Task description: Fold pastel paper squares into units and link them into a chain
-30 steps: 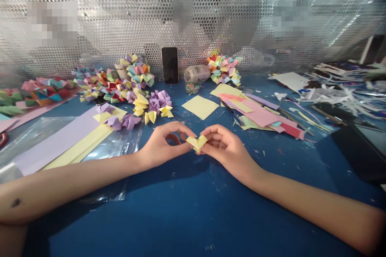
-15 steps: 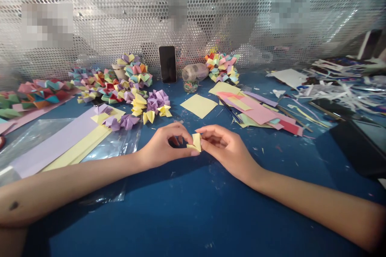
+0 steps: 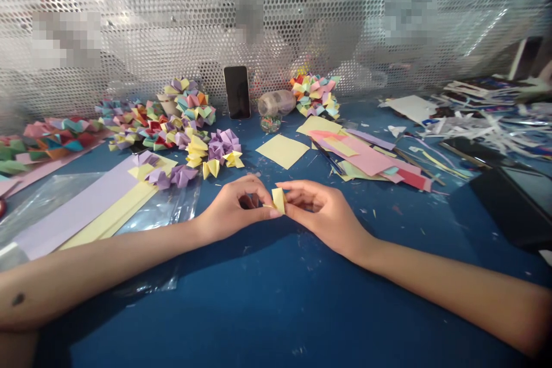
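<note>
A small folded yellow paper piece (image 3: 278,199) is pinched between both my hands just above the blue table (image 3: 276,305). My left hand (image 3: 235,207) grips its left side with thumb and fingertips closed. My right hand (image 3: 321,213) holds the right side, fingers curled in a pinch. Behind the hands lies a flat yellow paper square (image 3: 282,150). Finished folded pieces in yellow and purple (image 3: 215,152) sit to the back left.
Long purple and yellow paper strips (image 3: 90,207) lie on clear plastic at left. A pile of pink and yellow sheets (image 3: 366,161) is at right. A phone (image 3: 237,92) leans on the mesh screen, next to a tipped jar (image 3: 276,104). Paper scraps clutter the far right.
The yellow piece, spread like a heart between my hands a second ago, is now folded narrower and upright. Both hands have drawn closer together.
</note>
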`<state>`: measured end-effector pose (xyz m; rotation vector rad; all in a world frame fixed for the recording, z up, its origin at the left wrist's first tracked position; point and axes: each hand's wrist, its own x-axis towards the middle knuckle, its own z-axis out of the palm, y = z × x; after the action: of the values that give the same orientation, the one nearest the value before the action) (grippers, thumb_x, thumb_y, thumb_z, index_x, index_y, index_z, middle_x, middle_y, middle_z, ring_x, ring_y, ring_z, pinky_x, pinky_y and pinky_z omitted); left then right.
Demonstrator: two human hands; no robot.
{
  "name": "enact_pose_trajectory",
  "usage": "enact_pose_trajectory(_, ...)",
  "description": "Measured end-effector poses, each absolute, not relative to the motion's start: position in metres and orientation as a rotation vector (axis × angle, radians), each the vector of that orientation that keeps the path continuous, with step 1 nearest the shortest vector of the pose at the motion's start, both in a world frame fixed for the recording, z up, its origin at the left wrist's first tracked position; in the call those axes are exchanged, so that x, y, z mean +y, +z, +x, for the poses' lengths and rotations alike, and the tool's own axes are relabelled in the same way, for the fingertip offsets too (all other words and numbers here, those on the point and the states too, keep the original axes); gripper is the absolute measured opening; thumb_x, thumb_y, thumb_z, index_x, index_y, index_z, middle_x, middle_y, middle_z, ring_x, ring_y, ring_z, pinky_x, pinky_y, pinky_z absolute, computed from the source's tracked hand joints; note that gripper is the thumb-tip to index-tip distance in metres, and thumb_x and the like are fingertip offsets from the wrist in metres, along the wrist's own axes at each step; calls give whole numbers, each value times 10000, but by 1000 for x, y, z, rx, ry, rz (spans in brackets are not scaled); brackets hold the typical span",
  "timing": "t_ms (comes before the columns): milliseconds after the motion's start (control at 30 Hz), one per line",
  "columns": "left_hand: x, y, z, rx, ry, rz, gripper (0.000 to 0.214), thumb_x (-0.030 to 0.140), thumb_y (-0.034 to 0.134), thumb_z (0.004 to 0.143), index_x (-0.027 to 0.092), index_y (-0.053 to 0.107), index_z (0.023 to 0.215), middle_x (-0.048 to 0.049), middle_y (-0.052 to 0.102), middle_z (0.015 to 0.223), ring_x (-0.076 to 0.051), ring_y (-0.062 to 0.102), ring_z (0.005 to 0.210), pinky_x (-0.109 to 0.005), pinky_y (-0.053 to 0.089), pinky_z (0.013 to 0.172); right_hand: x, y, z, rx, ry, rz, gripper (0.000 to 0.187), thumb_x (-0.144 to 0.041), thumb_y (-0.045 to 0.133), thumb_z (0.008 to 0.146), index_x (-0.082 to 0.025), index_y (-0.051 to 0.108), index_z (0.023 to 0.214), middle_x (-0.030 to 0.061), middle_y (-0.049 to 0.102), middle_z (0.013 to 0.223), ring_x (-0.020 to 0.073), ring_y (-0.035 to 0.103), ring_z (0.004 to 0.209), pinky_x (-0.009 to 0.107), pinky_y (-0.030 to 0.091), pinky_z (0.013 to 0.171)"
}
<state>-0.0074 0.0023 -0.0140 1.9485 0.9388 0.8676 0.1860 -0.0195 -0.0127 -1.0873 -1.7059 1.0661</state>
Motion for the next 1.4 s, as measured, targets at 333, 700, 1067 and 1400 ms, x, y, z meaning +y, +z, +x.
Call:
enact_pose_trajectory(333, 2, -13, -5, 954, 885, 1947, 194, 345, 721, 691, 168, 654, 734, -22, 563, 819, -83, 508, 650, -209, 427, 575, -21, -13, 184, -1718, 1031, -1065, 270, -240, 617, 776, -235, 627, 1046, 19, 708, 876, 170, 675, 806, 315, 551, 740)
enact_pose_trajectory(700, 5, -14, -6, 912, 847, 1828, 226, 365, 702, 712, 146, 646, 710, -13, 517, 769, -90, 509, 658, -219, 424, 585, -26, -11, 183, -1774, 936, -1059, 267, -219, 615, 776, -232, 629, 1043, 10, 710, 861, 163, 678, 796, 298, 556, 741)
enact_pose_trajectory(1067, 3, -14, -6, 1011, 917, 1881, 221, 367, 697, 714, 153, 643, 697, -17, 542, 757, -79, 498, 613, -211, 423, 556, -24, -11, 184, -1757, 1086, -1026, 358, -233, 627, 767, -224, 600, 1123, 42, 709, 956, 194, 676, 892, 357, 563, 814)
enact_pose_trajectory(1400, 3, -12, -6, 1044, 911, 1761, 208, 369, 694, 711, 165, 655, 709, -15, 553, 790, -88, 505, 650, -214, 408, 570, -22, -15, 182, -1712, 1120, -1032, 456, -240, 673, 734, -212, 568, 1177, 49, 696, 988, 193, 668, 898, 370, 560, 841)
